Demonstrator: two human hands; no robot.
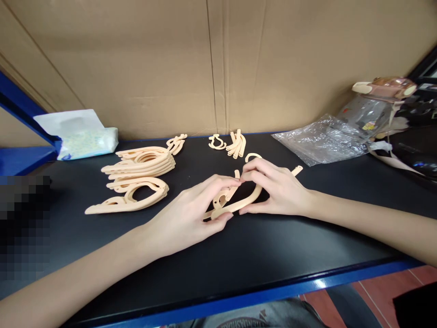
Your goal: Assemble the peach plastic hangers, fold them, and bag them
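Both hands meet at the middle of the black tabletop (259, 255) over a peach plastic hanger piece (235, 202). My left hand (194, 214) pinches its left end, thumb below and fingers curled over the top. My right hand (276, 189) grips the curved arm from the right, fingers closed around it. A hook end (251, 156) and a straight end (297, 170) stick out behind my right hand. A stack of finished peach hangers (136, 175) lies to the left. Small peach hooks (236, 144) lie at the back.
A cardboard wall (211, 64) closes the back. A tissue pack (82, 136) sits at the back left. A clear plastic bag (321, 141) and a bottle (378, 102) lie at the right. A blue edge (307, 284) runs along the table's front.
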